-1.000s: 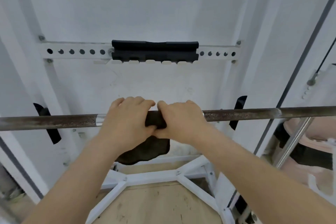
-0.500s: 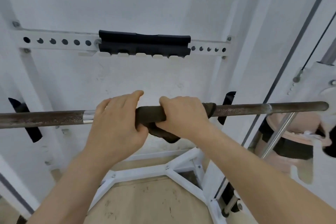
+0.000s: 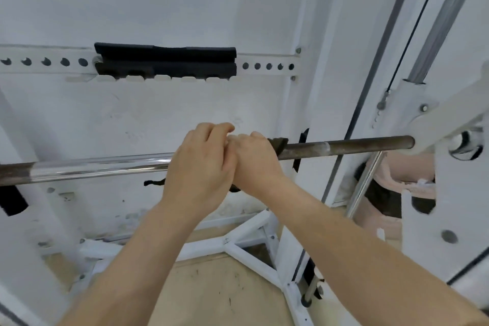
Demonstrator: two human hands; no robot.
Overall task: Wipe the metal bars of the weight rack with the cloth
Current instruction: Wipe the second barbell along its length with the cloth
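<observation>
Cloth (image 3: 278, 143): one item, dark, wrapped round the one horizontal bar (image 3: 100, 167) of the rack, with both your hands on it. Count of hands: two, set side by side and touching at mid-bar. Your right hand (image 3: 255, 164) is clenched over the cloth, fingers curled across the top of the bar. A folded edge of cloth shows just beyond its knuckles on the right. Your left hand (image 3: 201, 164) is curled over the bar likewise, its fingers partly overlapping the right hand. A thin dark strand of cloth sticks out below it on the left (a further scrap shows beneath the point where the two hands meet). The cloth therefore lies under both grips and is largely hidden by them. Bar surface: one bright chrome stretch left of your left hand, one rusty brown stretch at the far left edge, and one rusty brown stretch from the cloth to the bar's right end. Above the hands: one white perforated crossbar (image 3: 263, 59), with five holes visible on each side of one black pad (image 3: 165, 59) at its middle. Black brackets: two, one (image 3: 304, 137) just right of the cloth, one (image 3: 10, 200) at far left below the bar. Below: one white base frame (image 3: 248, 235) on a wooden floor (image 3: 211, 296). Upper right: one chrome guide rod (image 3: 447, 13) and one thin black cable (image 3: 415, 26) beside it.
</observation>
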